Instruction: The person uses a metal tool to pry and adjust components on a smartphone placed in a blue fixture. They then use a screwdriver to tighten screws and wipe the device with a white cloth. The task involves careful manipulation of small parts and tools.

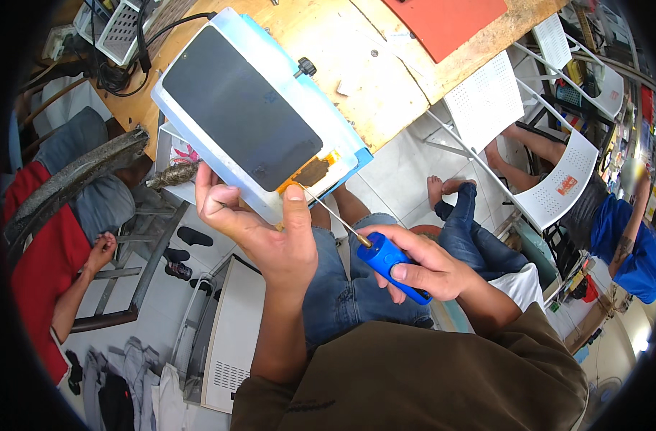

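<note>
Dark panel (242,108) lies on the white-and-blue device (325,102) at the near edge of the worktop (331,39), w/ your L hand (274,233) by its lower end, fingers loosely curled, thumb spread & up near the orange-brown strip (313,171), holding nothing visible (can't tell if it's pressing). Step in hand looks like working that strip w/ the blue tool (382,258), its thin shaft angled in from your R hand (440,267), which is wrapped round the handle. Next move prob calls for a low, steady tip, L thumb clear, no gouging the panel's edge.
</note>
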